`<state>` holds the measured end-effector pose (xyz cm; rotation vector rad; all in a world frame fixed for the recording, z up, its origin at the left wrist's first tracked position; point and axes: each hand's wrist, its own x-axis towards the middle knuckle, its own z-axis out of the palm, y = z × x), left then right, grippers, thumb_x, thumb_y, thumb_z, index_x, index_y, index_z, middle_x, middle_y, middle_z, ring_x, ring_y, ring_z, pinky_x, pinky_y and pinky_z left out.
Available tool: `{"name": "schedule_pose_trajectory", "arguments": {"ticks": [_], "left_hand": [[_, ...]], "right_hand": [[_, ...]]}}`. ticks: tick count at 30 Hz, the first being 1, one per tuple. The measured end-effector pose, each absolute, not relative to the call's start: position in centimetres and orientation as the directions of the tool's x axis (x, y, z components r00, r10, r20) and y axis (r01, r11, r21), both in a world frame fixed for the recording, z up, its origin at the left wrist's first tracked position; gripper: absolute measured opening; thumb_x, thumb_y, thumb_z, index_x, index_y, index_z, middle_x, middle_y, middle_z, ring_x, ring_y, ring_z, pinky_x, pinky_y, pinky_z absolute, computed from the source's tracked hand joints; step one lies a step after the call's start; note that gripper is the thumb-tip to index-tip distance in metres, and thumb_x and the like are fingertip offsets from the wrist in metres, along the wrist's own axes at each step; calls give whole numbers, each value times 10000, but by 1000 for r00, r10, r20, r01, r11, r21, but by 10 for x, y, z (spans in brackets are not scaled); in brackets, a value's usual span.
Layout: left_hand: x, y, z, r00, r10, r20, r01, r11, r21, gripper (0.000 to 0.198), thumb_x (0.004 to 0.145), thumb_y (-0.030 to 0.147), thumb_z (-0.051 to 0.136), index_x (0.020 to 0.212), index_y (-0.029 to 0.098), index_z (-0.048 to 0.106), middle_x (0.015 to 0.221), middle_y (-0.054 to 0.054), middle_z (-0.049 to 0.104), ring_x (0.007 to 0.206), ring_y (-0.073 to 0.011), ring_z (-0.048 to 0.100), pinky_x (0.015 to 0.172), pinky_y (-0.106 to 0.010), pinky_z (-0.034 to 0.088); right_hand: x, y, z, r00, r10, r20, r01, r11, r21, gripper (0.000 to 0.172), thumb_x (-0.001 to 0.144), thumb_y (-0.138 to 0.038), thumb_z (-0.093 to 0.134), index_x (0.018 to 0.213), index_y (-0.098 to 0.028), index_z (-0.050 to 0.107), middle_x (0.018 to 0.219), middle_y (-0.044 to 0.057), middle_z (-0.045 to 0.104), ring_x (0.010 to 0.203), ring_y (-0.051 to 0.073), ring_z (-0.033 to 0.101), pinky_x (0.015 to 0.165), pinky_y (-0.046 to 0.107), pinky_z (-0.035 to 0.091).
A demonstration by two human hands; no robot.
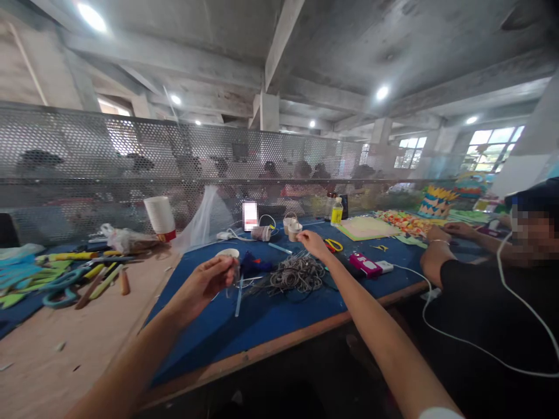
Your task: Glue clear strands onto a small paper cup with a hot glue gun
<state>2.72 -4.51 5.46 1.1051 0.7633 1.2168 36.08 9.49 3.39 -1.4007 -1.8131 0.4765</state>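
You hold your left hand (pixel 213 276) at 9 o'clock and right hand (pixel 311 242) at 1 o'clock of the grey cord heap (pixel 297 273), well apart, each pinched closed on what I cannot tell, probably so the heap lies within easy reach of both.

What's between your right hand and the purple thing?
In the head view, a yellow-handled tool, probably scissors, shows between the right hand and purple thing.

Left hand (pixel 213 274) above blue tabletop (pixel 209 331), near left edge. Right hand (pixel 312 242) near grey cord heap (pixel 299 274). Bottle (pixel 336 213) near rear edge.
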Motion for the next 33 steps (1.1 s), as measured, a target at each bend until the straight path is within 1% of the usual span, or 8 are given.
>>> {"name": "schedule_pose_trajectory", "arguments": {"ticks": [2, 6, 10, 15, 20, 25, 28, 33], "left_hand": [[37, -43, 55, 265, 960, 89, -231, -26, 973, 301, 775, 375, 874, 919, 129, 780, 692, -19, 633, 612, -93, 558, 576, -176, 484], [54, -32, 59, 315, 946, 80, -141, -37, 989, 351, 747, 441, 887, 899, 145, 779, 698, -21, 657, 617, -97, 562, 588, -191, 474], [57, -19, 63, 272, 959, 73, -137, -36, 990, 382, 739, 476, 885, 906, 151, 773, 715, -19, 676, 616, -86, 574, 616, -192, 482], [56, -11, 62, 210, 974, 80, -143, -50, 988, 498, 726, 568, 861, 962, 140, 766, 697, -22, 694, 568, -90, 572, 535, -192, 423], [59, -9, 49, 134, 988, 79, -123, -63, 990, 535, 701, 606, 851, 933, 135, 747, 803, -70, 773, 583, -111, 602, 603, -241, 488], [61, -8, 44, 98, 986, 136, 3, -137, 991, 548, 720, 636, 805, 951, 142, 757, 966, -95, 801, 545, -113, 604, 569, -264, 487], [60, -7, 42, 92, 980, 175, 99, -184, 978, 554, 739, 664, 764, 945, 150, 765, 858, -70, 788, 543, -138, 624, 559, -268, 478], [60, 0, 27, 141, 965, 221, 253, -251, 934, 594, 870, 712, 572, 922, 149, 752, 759, -76, 765, 494, -150, 593, 527, -283, 451]], "right_hand": [[342, 87, 42, -194, 909, 370, 572, 411, -710, 216, 1022, -285, 578, 1092, -182, 755, 1166, 84, 770, 1106, 201, 708, 1013, 315, 508], [296, 64, 58, -619, 683, 388, 98, 557, -825, 333, 1037, -419, 585, 1283, -225, 697, 1264, 79, 734, 1201, 196, 669, 1077, 360, 492], [271, 56, 64, -744, 608, 276, 71, 483, -873, 421, 916, -453, 758, 1257, -209, 722, 1090, 66, 765, 1016, 188, 705, 986, 347, 524], [274, 72, 60, -680, 690, 248, 91, 415, -905, 461, 829, -570, 798, 981, -135, 792, 767, 33, 745, 761, 165, 687, 853, 318, 524], [280, 86, 48, -623, 748, 229, 50, 330, -943, 528, 841, -631, 748, 1014, -133, 782, 663, 0, 691, 645, 143, 645, 726, 289, 517], [281, 90, 38, -426, 853, 302, 1, 334, -943, 419, 751, -559, 835, 894, -170, 773, 797, 10, 715, 728, 137, 653, 732, 269, 510], [287, 89, 42, -307, 881, 361, -118, 341, -933, 356, 758, -521, 826, 871, -189, 764, 888, 30, 740, 858, 155, 668, 794, 263, 515], [304, 87, 55, -161, 920, 358, -342, 288, -894, 321, 752, -492, 785, 797, -183, 712, 750, -5, 647, 643, 104, 545, 593, 211, 449]]}}
